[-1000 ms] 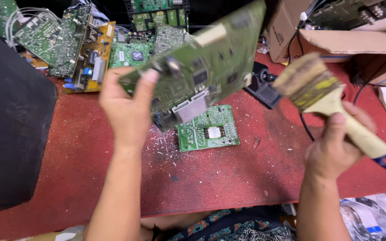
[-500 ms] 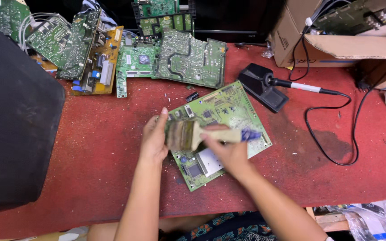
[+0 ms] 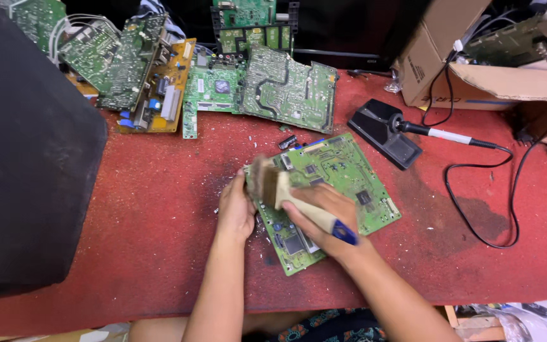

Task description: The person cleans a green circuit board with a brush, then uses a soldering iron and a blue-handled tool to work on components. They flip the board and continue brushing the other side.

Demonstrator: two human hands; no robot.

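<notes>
Green circuit board [image 3: 340, 183] lies flat at centre of red table [image 3: 128, 209]. Left hand [image 3: 235, 212], fingers together, steadies its 9 o'clock edge. Right hand [image 3: 321, 215], fingers wrapped, grips paintbrush [image 3: 286, 193], bristles on the board's 10 o'clock corner.

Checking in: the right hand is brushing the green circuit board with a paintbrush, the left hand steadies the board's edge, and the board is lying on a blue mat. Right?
Not quite. The head view shows the green circuit board lying on a red mat, not a blue one. The rest stands: the right hand holds the paintbrush on the board, and the left hand rests at its edge.
</notes>
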